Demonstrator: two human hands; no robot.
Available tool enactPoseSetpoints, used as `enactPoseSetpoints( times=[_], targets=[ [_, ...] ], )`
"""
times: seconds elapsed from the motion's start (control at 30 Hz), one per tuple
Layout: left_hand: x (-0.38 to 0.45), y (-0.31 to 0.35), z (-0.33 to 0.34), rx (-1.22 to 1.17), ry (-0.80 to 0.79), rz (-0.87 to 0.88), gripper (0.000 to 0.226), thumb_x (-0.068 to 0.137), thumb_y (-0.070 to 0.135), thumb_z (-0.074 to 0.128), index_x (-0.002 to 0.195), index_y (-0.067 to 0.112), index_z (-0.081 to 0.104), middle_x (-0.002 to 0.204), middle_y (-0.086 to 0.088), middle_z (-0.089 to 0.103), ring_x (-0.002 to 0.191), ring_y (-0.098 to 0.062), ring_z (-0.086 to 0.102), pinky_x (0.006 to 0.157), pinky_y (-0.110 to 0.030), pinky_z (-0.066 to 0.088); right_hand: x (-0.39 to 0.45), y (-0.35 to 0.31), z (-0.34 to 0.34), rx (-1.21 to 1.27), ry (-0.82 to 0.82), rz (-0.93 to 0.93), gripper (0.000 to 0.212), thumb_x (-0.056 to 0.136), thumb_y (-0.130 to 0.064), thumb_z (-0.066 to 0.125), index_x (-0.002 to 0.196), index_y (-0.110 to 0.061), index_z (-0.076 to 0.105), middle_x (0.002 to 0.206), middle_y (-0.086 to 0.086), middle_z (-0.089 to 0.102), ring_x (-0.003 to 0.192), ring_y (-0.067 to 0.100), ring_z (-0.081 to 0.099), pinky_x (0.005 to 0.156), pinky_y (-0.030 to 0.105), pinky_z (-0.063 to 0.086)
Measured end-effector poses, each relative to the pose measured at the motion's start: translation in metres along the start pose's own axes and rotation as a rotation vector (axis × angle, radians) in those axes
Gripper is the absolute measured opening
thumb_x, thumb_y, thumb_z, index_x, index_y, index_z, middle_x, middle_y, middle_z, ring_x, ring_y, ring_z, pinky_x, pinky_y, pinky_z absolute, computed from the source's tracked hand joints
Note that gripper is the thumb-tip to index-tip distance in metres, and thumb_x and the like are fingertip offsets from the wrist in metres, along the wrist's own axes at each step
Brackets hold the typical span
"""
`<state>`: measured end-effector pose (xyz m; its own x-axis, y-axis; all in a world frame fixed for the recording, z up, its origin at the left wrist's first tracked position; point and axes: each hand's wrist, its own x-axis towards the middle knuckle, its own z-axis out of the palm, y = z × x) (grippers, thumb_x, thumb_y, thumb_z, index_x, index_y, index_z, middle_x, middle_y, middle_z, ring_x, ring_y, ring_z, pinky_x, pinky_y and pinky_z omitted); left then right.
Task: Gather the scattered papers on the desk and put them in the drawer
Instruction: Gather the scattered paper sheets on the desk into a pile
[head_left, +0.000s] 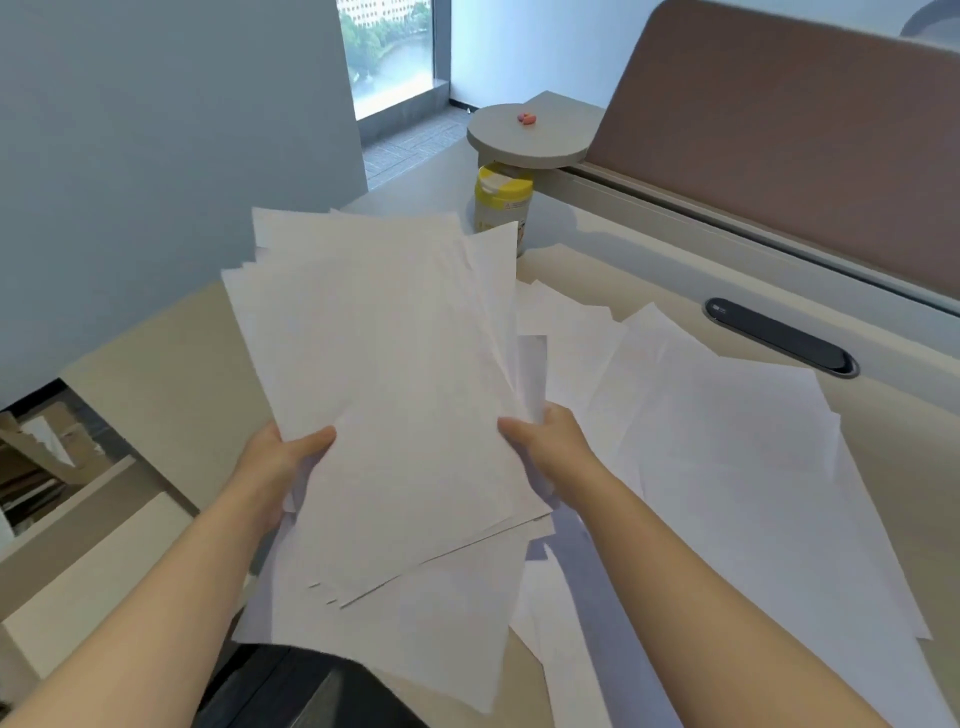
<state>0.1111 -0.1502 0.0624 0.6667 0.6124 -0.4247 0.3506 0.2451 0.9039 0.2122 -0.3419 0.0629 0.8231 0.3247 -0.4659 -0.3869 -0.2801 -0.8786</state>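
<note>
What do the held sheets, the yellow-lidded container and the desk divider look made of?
Sheets: thin matte white paper, edges fanned and bending. Container: likely plastic, glossy yellow lid. Divider: seems fabric-covered, matte brown, no shine.

Both hands grip paper stack abv desk.

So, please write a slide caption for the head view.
Both hands, left hand and right hand, hold a paper stack above loose sheets.
</note>
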Motion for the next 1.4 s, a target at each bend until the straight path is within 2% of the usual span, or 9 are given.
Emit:
enactPoseSetpoints(
  times=[0.17, 0.33, 0.43, 0.57, 0.7, 0.8, 0.93, 1.23, 1.4],
  targets=[
    [-0.013, -0.012, 0.053, 0.031, -0.137, -0.009, 0.041, 0.095, 0.005, 0.039, 0.134, -0.009, 0.040, 0.138, -0.025, 0.046, 0.126, -0.037, 0.047, 0.095, -0.035, 0.035, -0.016, 0.021, -0.077, -0.126, 0.259, -0.040, 0.026, 0.091, -0.016, 0.046, 0.084, 0.005, 0.061, 0.081, 0.013, 0.059, 0.073, 0.021, 0.052, 0.068, 0.028, 0.038],
    [-0.039, -0.021, 0.098, 0.246, -0.311, -0.053, 0.029, 0.093, 0.010, 0.044, 0.116, -0.005, 0.056, 0.095, -0.012, 0.067, 0.090, -0.028, 0.059, 0.082, -0.035, 0.043, -0.041, 0.045, -0.153, -0.009, 0.522, -0.043, 0.034, 0.087, -0.007, 0.049, 0.053, -0.003, 0.052, 0.048, -0.001, 0.050, 0.058, 0.021, 0.043, 0.060, 0.030, 0.036],
    [-0.061, -0.034, 0.125, 0.340, -0.421, -0.110, 0.015, 0.091, 0.011, 0.049, 0.087, 0.004, 0.062, 0.062, -0.002, 0.071, 0.071, -0.025, 0.060, 0.069, -0.033, 0.047, -0.054, 0.056, -0.187, 0.249, 0.493, 0.039, 0.026, 0.091, -0.013, 0.044, 0.073, -0.006, 0.061, 0.080, 0.006, 0.062, 0.082, 0.026, 0.054, 0.075, 0.033, 0.044],
    [-0.090, -0.061, 0.160, 0.458, -0.436, -0.142, 0.013, 0.089, 0.010, 0.053, 0.097, 0.002, 0.060, 0.076, -0.007, 0.059, 0.069, -0.021, 0.053, 0.060, -0.028, 0.040, -0.069, 0.085, -0.217, 0.368, 0.352, 0.232, 0.063, 0.092, -0.053, 0.026, 0.137, -0.012, 0.041, 0.138, 0.005, 0.047, 0.128, 0.028, 0.044, 0.110, 0.041, 0.033],
    [-0.114, -0.080, 0.189, 0.439, -0.444, -0.147, 0.044, 0.076, 0.015, 0.064, 0.115, -0.002, 0.057, 0.094, -0.011, 0.061, 0.083, -0.023, 0.056, 0.067, -0.029, 0.043, -0.088, 0.109, -0.223, 0.306, 0.223, 0.224, 0.048, 0.094, -0.032, 0.042, 0.131, -0.003, 0.043, 0.128, 0.014, 0.054, 0.101, 0.027, 0.057, 0.082, 0.032, 0.049],
    [-0.125, -0.091, 0.204, 0.508, -0.339, -0.123, 0.027, 0.084, 0.012, 0.057, 0.109, 0.001, 0.058, 0.100, -0.013, 0.059, 0.090, -0.027, 0.056, 0.078, -0.032, 0.041, -0.095, 0.115, -0.227, -0.022, 0.312, 0.152, 0.036, 0.091, -0.012, 0.048, 0.124, -0.001, 0.046, 0.113, 0.010, 0.055, 0.090, 0.020, 0.049, 0.059, 0.021, 0.041],
    [-0.132, -0.097, 0.211, 0.689, -0.176, -0.081, 0.032, 0.082, 0.016, 0.056, 0.109, -0.001, 0.058, 0.110, -0.021, 0.062, 0.093, -0.033, 0.059, 0.071, -0.031, 0.041, -0.095, 0.122, -0.253, -0.597, 0.455, 0.181, 0.035, 0.084, -0.022, 0.050, 0.117, -0.011, 0.051, 0.126, 0.010, 0.048, 0.114, 0.032, 0.045, 0.089, 0.032, 0.042],
    [-0.171, -0.089, 0.236, 0.133, -0.331, -0.476, 0.050, 0.093, 0.015, 0.047, 0.138, -0.003, 0.034, 0.139, -0.017, 0.049, 0.124, -0.032, 0.052, 0.080, -0.028, 0.052, -0.105, 0.133, -0.263, -0.613, 0.514, 0.153, 0.036, 0.082, -0.009, 0.050, 0.117, -0.005, 0.048, 0.129, 0.017, 0.039, 0.116, 0.035, 0.041, 0.098, 0.041, 0.040],
    [-0.170, -0.094, 0.234, 0.403, -0.424, -0.385, 0.026, 0.088, 0.006, 0.053, 0.113, -0.001, 0.056, 0.083, -0.012, 0.061, 0.076, -0.026, 0.057, 0.077, -0.035, 0.047, -0.110, 0.129, -0.269, -0.436, 0.550, 0.039, 0.044, 0.081, 0.002, 0.046, 0.124, -0.008, 0.041, 0.117, 0.015, 0.057, 0.097, 0.032, 0.053, 0.076, 0.033, 0.040]
  ],
)
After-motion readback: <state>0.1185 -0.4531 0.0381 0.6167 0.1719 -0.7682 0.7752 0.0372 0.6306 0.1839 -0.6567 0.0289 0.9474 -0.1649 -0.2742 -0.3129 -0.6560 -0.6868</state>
